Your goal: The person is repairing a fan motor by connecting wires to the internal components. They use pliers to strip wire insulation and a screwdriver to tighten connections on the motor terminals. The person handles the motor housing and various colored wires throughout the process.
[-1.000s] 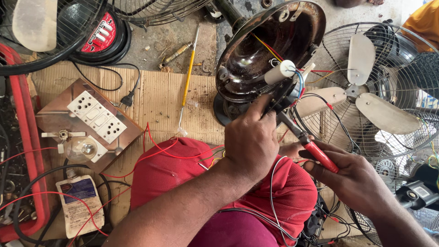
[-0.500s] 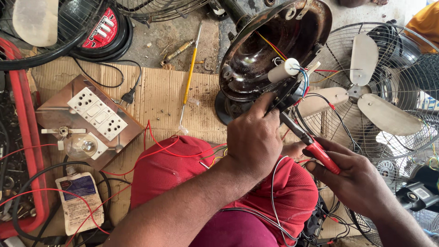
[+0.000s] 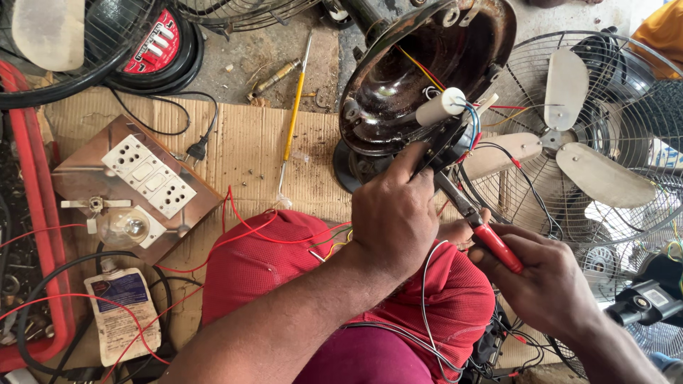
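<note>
We see our left hand (image 3: 395, 213) closed on the wiring at the lower edge of the dark metal fan housing (image 3: 398, 78), fingertips pinched against the black part just under the white cylinder-shaped capacitor (image 3: 441, 107). Our right hand (image 3: 548, 281) has its grip wrapped tight around the red handle of a pair of pliers (image 3: 484, 227), whose nose points up into the same cluster of wires. The housing lies tilted on the cardboard sheet (image 3: 242, 142), just above our red-clad knee (image 3: 284, 263).

At lower left lies a flat white pouch (image 3: 121, 313) with a blue label panel, partly crossed by red and black wires. Up at the top left a round black part carries a red label with white marks (image 3: 153, 46). A wooden board with white sockets and a bulb (image 3: 142, 181) sits left of the knee. A yellow-handled screwdriver (image 3: 295, 114) lies between board and housing. A caged fan with pale blades (image 3: 569, 142) crowds the right side, just behind the pliers.
</note>
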